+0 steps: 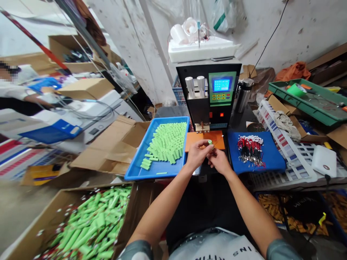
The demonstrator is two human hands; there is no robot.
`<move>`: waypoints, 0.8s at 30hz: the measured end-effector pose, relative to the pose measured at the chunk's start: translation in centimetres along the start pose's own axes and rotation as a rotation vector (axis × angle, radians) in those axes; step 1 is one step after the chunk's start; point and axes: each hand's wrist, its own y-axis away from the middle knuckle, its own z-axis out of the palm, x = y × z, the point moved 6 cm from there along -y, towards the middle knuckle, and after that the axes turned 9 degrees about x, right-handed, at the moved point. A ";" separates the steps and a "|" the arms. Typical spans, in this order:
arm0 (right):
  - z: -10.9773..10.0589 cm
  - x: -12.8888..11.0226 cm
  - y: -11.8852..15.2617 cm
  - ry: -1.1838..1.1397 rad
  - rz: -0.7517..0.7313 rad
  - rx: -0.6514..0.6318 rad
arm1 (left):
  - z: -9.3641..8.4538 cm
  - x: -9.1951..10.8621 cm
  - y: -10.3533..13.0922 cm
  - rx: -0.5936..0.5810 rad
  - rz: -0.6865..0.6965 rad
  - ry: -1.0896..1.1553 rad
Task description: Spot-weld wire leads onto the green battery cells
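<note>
My left hand [198, 154] pinches a green cylindrical battery cell [210, 142], its round end facing up, in front of the spot welder [210, 94]. Close against it, my right hand [219, 161] has its fingers pressed together on what looks like a thin wire lead [222, 137] with a small white end; the fingers hide most of it. Both hands are at the front edge of the orange block [193, 139], below the welding electrodes [202, 126]. To the left, a blue tray [130, 174] holds many green cells. Red and black wire leads [251, 150] lie bunched on a blue mat [273, 162] at right.
A cardboard box [126, 213] of wired green cells stands at lower left. A white plastic crate [295, 159] bears a white device [324, 160]. Behind are a steel flask [244, 95] and a green tray [325, 108]. Another person's arm [29, 95] shows at far left.
</note>
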 end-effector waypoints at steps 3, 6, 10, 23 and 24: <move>0.2 0.6 0.2 0.019 0.003 -0.039 | 0.0 -0.5 0.1 -0.014 -0.004 0.033; 0.3 0.5 0.7 -0.014 0.027 -0.120 | -0.1 -0.7 0.1 -0.030 -0.014 0.094; -0.3 -0.9 0.5 -0.192 0.094 -0.148 | -0.3 -0.9 0.1 -0.078 -0.082 0.124; -1.3 -2.4 -4.4 -0.496 0.186 0.038 | -0.7 -2.4 -1.3 -0.131 -0.062 0.085; -1.2 -2.4 -4.6 -0.487 0.180 0.044 | -0.8 -2.3 -1.5 -0.118 -0.019 0.038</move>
